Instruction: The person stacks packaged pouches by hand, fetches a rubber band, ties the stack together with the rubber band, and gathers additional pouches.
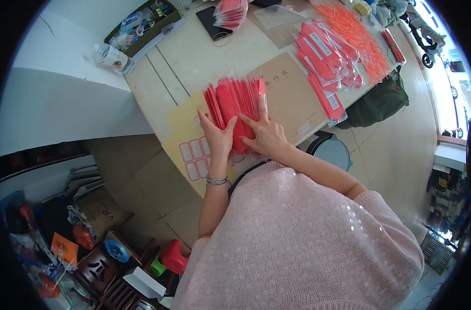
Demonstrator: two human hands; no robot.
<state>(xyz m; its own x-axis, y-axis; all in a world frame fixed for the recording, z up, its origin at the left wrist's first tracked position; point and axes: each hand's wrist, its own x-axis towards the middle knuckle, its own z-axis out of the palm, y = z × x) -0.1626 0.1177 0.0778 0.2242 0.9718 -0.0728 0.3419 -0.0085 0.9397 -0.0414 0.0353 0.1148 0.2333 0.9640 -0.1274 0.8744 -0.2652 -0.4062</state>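
A thick row of red envelopes (238, 98) stands fanned between my two hands at the table's near edge. My left hand (218, 135) grips the left side, its thumb against the near face and its fingers along the outer side. My right hand (267, 135) holds the right side, one finger stretched up along the end envelope and the others bent over the near face. Under the bundle lie a yellow sheet with red-framed label boxes (198, 150) and a brown paper envelope (284, 88) with printed characters.
Plastic-wrapped red packets (326, 51) lie at the right beside orange shredded strips (357, 39). A black phone (213, 23) and another red pack (230, 13) are at the back. A box of odds and ends (142, 26) and a bottle (113, 58) stand at the left. A round stool (332, 154) is below.
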